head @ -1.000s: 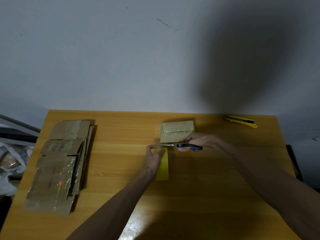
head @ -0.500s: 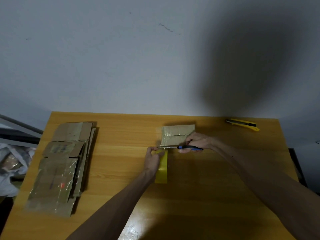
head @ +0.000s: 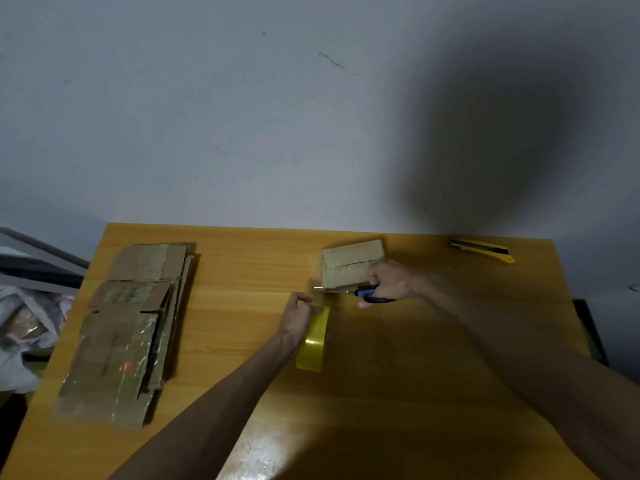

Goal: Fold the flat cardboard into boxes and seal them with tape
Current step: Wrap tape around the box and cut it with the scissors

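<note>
A small taped cardboard box (head: 349,268) stands on the wooden table (head: 381,393) near its far middle. My right hand (head: 388,282) grips blue-handled scissors (head: 367,295) right at the box's near edge; the blades are mostly hidden. A short way nearer, my left hand (head: 298,317) holds a yellow roll of tape (head: 313,341) upright on the table, fingers pinching at its top. A clear strip seems to run from the roll toward the box. A stack of flat cardboard (head: 128,327) lies at the table's left.
A yellow utility knife (head: 483,250) lies at the far right of the table. Past the left edge sit plastic bags (head: 24,327) and dark bars. A grey wall rises behind the table.
The scissors have closed in toward the box edge and my right hand has drawn slightly right. My left hand with the roll has tilted a little; the view has shifted slightly.
</note>
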